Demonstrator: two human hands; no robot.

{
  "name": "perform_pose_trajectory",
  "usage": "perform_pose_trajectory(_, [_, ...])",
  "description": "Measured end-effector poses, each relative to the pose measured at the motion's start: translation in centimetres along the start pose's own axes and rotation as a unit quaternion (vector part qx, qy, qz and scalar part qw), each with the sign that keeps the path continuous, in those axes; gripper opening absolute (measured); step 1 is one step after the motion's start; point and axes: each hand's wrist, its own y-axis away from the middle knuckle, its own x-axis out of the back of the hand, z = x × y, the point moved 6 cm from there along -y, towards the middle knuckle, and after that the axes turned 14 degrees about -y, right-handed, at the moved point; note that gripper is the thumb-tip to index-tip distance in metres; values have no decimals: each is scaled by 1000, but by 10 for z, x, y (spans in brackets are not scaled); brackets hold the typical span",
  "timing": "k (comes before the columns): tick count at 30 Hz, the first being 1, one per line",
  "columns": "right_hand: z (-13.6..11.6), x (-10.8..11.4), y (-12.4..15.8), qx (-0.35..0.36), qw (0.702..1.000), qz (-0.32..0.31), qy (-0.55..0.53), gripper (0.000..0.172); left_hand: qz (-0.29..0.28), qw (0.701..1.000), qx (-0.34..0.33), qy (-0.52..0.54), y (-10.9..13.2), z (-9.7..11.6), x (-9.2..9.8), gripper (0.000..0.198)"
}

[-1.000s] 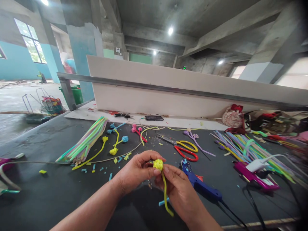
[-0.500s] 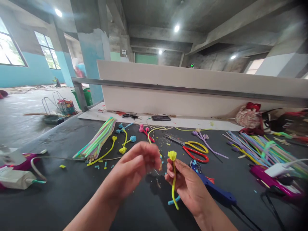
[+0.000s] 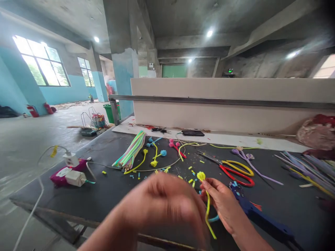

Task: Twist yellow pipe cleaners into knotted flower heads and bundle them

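Observation:
Between the thumb and fingers of my right hand [image 3: 223,198] is a yellow pipe-cleaner flower [image 3: 201,176], its bud upright and its stem hanging down. A blue stem piece [image 3: 214,219] shows beside that hand, partly hidden. My left hand [image 3: 167,202] is raised close to the camera, smeared by motion, with its fingers pointing down; what they hold, if anything, does not show. Large scissors [image 3: 237,170] with red and yellow handles lie beyond my right hand. Right of it is a dark blue tool with a cord, apparently a glue gun [image 3: 264,219].
A bundle of pastel pipe cleaners [image 3: 131,151] lies at the left, another bundle [image 3: 309,170] at the right. Small pink flowers [image 3: 175,143], blue and yellow ones, and cut scraps are scattered between. A phone [image 3: 193,133] lies at the back; a purple power strip [image 3: 59,177] with chargers sits front left.
My left hand has moved right and nearer the camera, blurring over the tabletop. My right hand keeps hold of the yellow flower. The view has turned left, showing more floor.

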Motion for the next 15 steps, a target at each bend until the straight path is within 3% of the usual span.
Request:
perform_pose_trajectory(1, [-3,1,-1,23,998,-1,56,23,56,987,36,-146,-34,50,30,32])
perform_pose_trajectory(2, [-6,1,-3,48,991,-1,123,22,132,944,75,-294,-62,96,61,35])
perform_pose_trajectory(3, [-10,1,-3,75,977,-2,201,22,179,878,120,-428,-85,132,85,38])
perform_pose_trajectory(4, [-13,-1,-4,101,955,-3,277,22,187,853,144,-465,-103,154,99,36])
perform_pose_trajectory(5, [-17,-3,-4,125,931,-5,343,22,182,842,163,-481,-118,163,107,33])
perform_pose_trajectory(6, [-19,-5,-3,146,908,-6,392,23,172,832,184,-494,-128,160,112,31])
perform_pose_trajectory(8, [-22,-8,-2,174,882,-11,438,25,150,817,227,-509,-139,133,115,27])
perform_pose_trajectory(12, [-22,-13,1,211,868,-23,450,29,118,807,285,-503,-152,73,113,32])
perform_pose_trajectory(15, [-21,-15,3,236,857,-29,457,28,115,828,271,-477,-159,57,115,31])
